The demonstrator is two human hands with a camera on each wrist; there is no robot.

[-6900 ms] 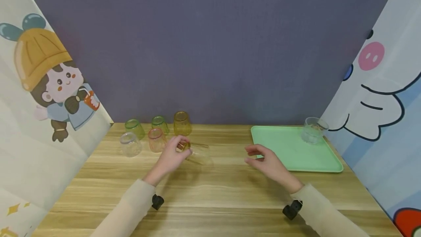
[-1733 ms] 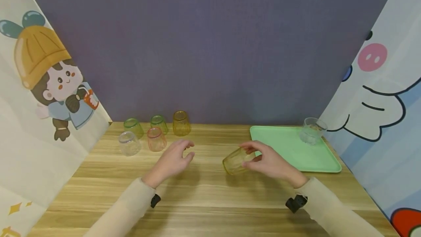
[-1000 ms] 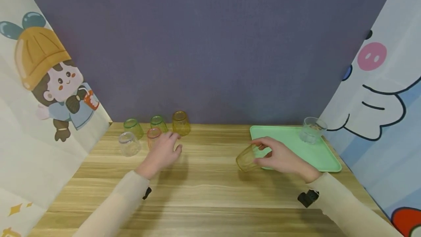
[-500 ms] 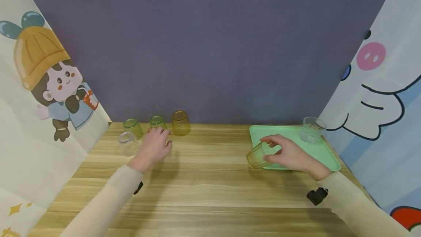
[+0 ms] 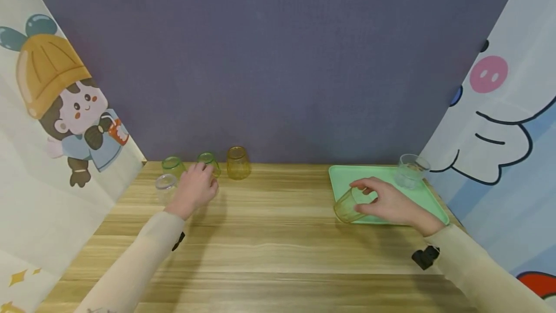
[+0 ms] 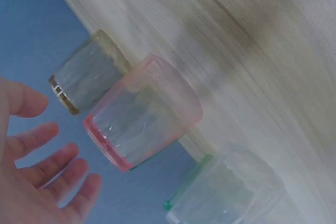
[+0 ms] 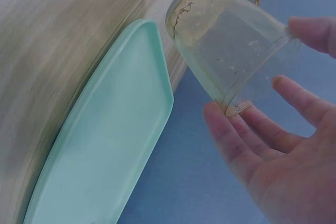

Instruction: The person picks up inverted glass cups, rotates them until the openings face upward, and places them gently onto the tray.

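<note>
My right hand (image 5: 386,202) holds a yellow-tinted glass (image 5: 347,206) by one end, thumb on one side and fingers on the other. The glass is tilted, at the tray's near left corner in the head view. My left hand (image 5: 194,190) is over at the left group of glasses and hides the pink glass there in the head view. In the left wrist view, that pink glass (image 6: 147,114) stands just beyond the spread fingers (image 6: 52,166), with a visible gap between.
Around the left hand stand a clear glass (image 5: 166,187), two green glasses, one at the back left (image 5: 173,165), and an amber glass (image 5: 238,163). A pale green tray (image 5: 369,173) lies at the right, with a clear glass (image 5: 410,172) at its far right corner.
The yellow glass, in my left hand at first, has passed to my right hand and moved right to the tray. My left hand has moved left to the pink glass.
</note>
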